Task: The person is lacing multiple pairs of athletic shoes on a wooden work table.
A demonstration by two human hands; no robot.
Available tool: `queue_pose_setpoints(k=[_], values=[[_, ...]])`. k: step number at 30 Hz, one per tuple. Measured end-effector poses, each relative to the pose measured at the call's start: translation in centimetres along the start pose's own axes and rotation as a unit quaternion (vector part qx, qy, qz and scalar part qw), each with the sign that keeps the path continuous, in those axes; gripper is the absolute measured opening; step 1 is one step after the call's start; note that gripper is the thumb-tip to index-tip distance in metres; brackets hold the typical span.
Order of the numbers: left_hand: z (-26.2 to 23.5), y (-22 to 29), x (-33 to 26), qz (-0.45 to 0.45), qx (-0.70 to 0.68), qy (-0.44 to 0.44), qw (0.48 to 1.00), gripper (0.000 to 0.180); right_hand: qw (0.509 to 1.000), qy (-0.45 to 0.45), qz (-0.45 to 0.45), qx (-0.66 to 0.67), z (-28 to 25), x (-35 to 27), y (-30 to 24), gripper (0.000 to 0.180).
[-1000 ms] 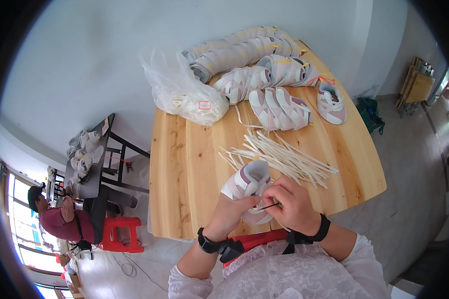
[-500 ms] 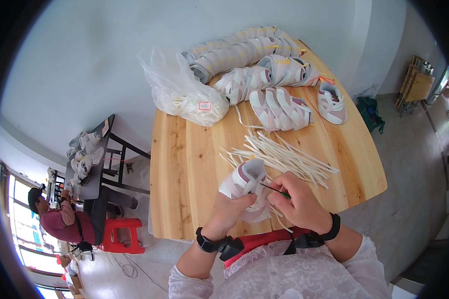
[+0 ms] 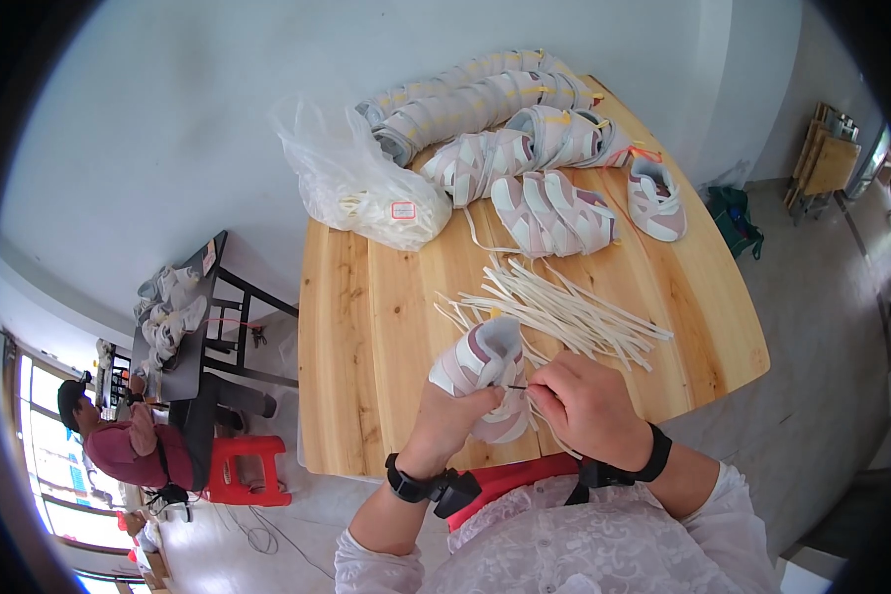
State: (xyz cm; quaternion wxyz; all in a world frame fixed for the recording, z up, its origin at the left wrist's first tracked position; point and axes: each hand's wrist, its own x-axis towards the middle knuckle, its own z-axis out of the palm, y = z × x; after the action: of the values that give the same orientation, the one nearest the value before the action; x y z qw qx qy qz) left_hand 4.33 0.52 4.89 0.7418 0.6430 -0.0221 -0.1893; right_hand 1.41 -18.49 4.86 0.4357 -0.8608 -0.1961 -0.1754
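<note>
My left hand (image 3: 452, 416) is wrapped round a white and pale pink shoe upper (image 3: 475, 361), its opening facing up and away from me. Closed in a pinch at its right side, my right hand (image 3: 589, 408) grips a thin dark metal hook-like tool (image 3: 517, 387). Its tip reaches the lacing area of the shoe upper, and its handle is hidden in my fingers. A white lace runs down beside the shoe upper below my right hand. Just beyond both hands lies a loose pile of white shoelaces (image 3: 564, 312) on the wooden table (image 3: 366, 337).
Behind the laces are nested shoe uppers (image 3: 554, 216), a laced shoe (image 3: 656, 201), long rolls of stacked uppers (image 3: 485, 106) and a clear plastic bag (image 3: 366, 188) of laces. At left, a co-worker (image 3: 129, 445) sits on a red stool (image 3: 247, 470) by a dark table (image 3: 183, 366).
My right hand has turned and shifted slightly down, so the tool's green handle is now hidden. The shaft's tip has moved a little left, onto the shoe upper.
</note>
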Motion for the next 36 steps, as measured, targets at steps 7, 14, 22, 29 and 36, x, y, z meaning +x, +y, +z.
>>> queue_pose_setpoints(k=[7,14,22,29,36], values=[[0.0,0.1,0.0,-0.011,-0.002,-0.002,1.000,0.052,0.998,0.016,-0.040,-0.041,-0.2,0.1,-0.3,0.013],[0.0,-0.3,0.0,-0.006,0.009,-0.003,1.000,0.053,0.996,-0.003,-0.054,-0.078,-0.2,0.0,-0.5,0.014],[0.6,-1.8,-0.2,-0.010,0.130,0.066,0.989,0.048,0.994,-0.075,0.024,-0.079,0.2,-0.3,0.1,0.011],[1.2,-2.9,0.4,0.019,0.202,0.114,0.972,0.034,0.994,-0.070,0.082,-0.029,2.0,-0.8,1.5,0.009],[1.4,-4.3,0.9,0.097,0.214,0.147,0.961,0.027,0.975,-0.117,0.155,0.106,2.6,-0.1,2.6,0.009]])
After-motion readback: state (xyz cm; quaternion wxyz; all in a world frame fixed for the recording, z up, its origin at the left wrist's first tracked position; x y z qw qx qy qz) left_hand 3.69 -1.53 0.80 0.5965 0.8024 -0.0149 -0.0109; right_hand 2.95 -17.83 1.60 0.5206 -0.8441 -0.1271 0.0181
